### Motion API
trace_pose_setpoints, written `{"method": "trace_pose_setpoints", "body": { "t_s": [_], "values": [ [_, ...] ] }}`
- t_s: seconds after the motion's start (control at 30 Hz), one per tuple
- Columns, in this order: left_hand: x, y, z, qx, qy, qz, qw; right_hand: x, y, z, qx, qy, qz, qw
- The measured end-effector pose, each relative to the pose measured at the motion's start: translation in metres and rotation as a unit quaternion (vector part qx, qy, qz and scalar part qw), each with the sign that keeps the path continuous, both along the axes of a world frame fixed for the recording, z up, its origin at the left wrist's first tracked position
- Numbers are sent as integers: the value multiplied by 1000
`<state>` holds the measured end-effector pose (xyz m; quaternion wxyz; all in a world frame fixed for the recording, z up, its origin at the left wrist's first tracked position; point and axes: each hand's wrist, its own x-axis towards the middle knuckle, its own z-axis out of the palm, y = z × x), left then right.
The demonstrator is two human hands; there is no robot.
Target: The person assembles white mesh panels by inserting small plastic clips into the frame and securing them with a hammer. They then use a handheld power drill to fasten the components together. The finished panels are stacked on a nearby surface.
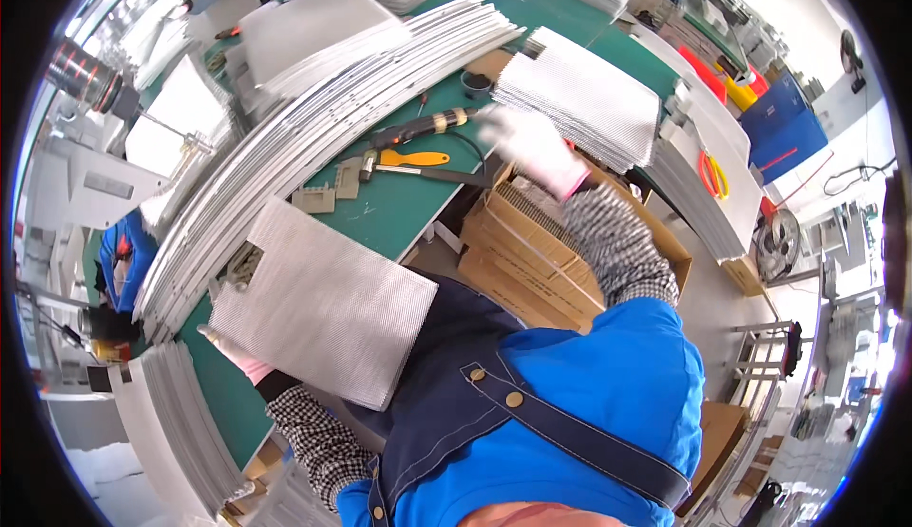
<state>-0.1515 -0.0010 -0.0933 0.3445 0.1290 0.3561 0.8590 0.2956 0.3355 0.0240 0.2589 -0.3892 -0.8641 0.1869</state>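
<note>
Two gloved hands work over the green tabletop (399, 213): the left hand (237, 361), mostly hidden, grips a mesh sheet (323, 304) from beneath; the right hand (527, 142), blurred, grip unclear, reaches toward a mesh stack (579, 95). Cardboard box (532, 242) holds finned panels.

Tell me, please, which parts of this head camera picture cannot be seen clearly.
- Left hand, head view: mostly hidden under the mesh sheet; its grip cannot be told.
- Right hand, head view: blurred by motion, so the fingers and whether they touch the mesh stack are unclear.
- Cardboard box, head view: contents partly covered by the right forearm.
- Far shelves, head view: too small and bent at the rim.
</note>
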Motion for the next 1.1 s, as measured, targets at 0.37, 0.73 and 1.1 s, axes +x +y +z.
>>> {"method": "trace_pose_setpoints", "body": {
  "t_s": [0.37, 0.73, 1.1],
  "values": [
    [-16, -8, -14, -63, 40, 89, 993, 206, 130, -5, -19, -284, -574, 768],
    [15, 12, 18, 72, 65, -61, 993, 222, 64, 26, 172, -240, -553, 779],
    [8, 0, 12, 42, 49, -19, 998, 139, 88, -7, 140, -340, -266, 891]
  ]
}}
